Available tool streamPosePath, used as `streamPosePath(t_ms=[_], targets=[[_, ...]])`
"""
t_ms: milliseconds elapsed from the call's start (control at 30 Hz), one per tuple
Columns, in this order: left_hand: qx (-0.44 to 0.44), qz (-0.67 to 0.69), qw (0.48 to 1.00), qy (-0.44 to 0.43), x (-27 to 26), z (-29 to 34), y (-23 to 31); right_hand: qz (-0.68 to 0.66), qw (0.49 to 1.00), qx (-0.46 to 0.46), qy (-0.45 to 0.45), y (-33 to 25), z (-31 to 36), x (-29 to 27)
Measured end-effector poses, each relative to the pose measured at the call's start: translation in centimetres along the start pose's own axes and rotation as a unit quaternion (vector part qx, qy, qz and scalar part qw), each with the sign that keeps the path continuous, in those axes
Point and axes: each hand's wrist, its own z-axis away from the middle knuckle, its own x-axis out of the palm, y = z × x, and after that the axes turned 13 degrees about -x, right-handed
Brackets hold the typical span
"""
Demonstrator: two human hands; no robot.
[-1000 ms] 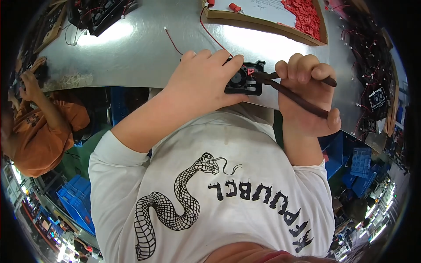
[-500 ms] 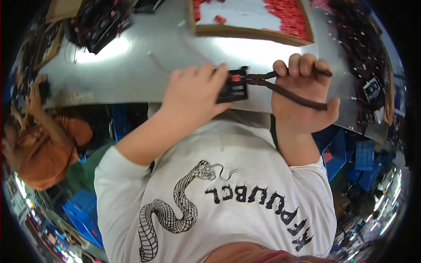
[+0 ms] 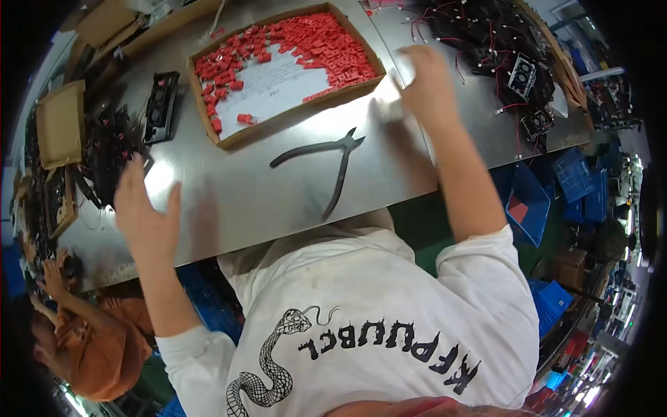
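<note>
My left hand (image 3: 147,212) is over the left part of the metal table, its fingers stretched and thumb apart, beside a pile of black plastic housings (image 3: 114,149). Nothing shows in its grip. A pair of dark cutting pliers (image 3: 346,144) lies on the table in front of me with its handles spread, touched by neither hand. My right hand (image 3: 429,83) is raised over the table, right of the cardboard tray (image 3: 299,110). It looks open and without anything in it, though motion blurs its fingers.
Small red plastic parts (image 3: 333,52) and a white paper sheet (image 3: 267,90) fill the tray. A long black housing (image 3: 161,108) lies left of it. At the right are heaped black housings with red wires (image 3: 486,48). A co-worker in orange (image 3: 104,354) sits at the left.
The pliers have left my right hand and now lie on the table. My left hand has let go of the black housing and moved left. My view has shifted, showing more of the tray.
</note>
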Motion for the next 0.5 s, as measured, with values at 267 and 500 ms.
streamPosePath(t_ms=[267, 500], targets=[[0.011, 0.064, 0.997, -0.05, 0.8, 3.0, 1.6, 0.411, 0.898, 0.083, -0.137, 23.3, 2.8, -5.0], [0.04, 0.112, 0.991, -0.059, 0.7, 2.6, 3.9, 0.166, 0.983, -0.029, 0.068, 14.5, -1.5, -5.9]])
